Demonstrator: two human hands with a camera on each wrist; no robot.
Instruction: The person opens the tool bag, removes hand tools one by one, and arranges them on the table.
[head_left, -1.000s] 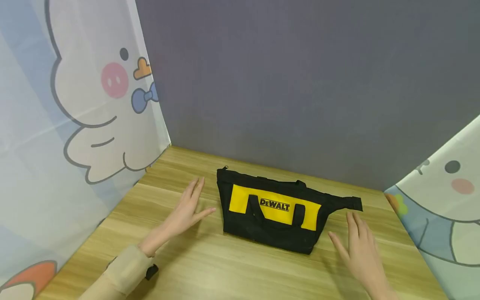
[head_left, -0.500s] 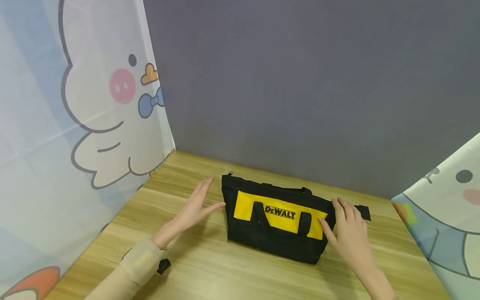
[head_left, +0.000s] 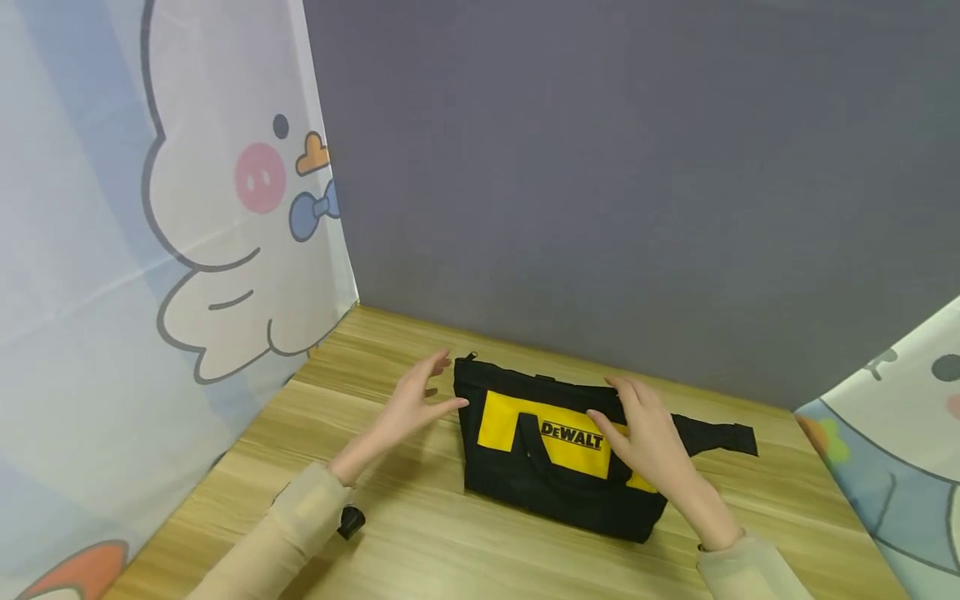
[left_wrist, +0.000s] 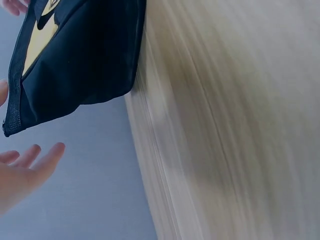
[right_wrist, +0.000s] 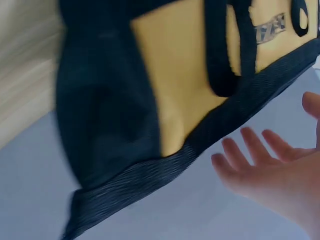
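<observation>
A black and yellow fabric tool bag (head_left: 562, 454) with "DEWALT" lettering stands on the wooden table. Its strap handle (head_left: 531, 442) hangs down the front, and a zipper pull (head_left: 471, 357) shows at the upper left corner. Beside that corner is my left hand (head_left: 411, 404), thumb in front and fingers behind, spread apart around it. My right hand (head_left: 645, 429) reaches over the bag's right part, hiding some of the yellow panel. In the right wrist view, its loosely bent fingers (right_wrist: 255, 147) stand apart from the bag's top edge. Neither hand grips anything.
A black tail (head_left: 716, 435) of the bag's top sticks out to the right. Behind the wooden table (head_left: 420, 533) rises a grey wall (head_left: 600, 183). Cartoon-printed cloth hangs at the left (head_left: 217, 208) and right. A small black piece (head_left: 351, 521) sits at my left sleeve.
My right hand has moved left and up from beside the bag to over its right part. My left hand has come closer to the upper left corner. The whole view has shifted slightly.
</observation>
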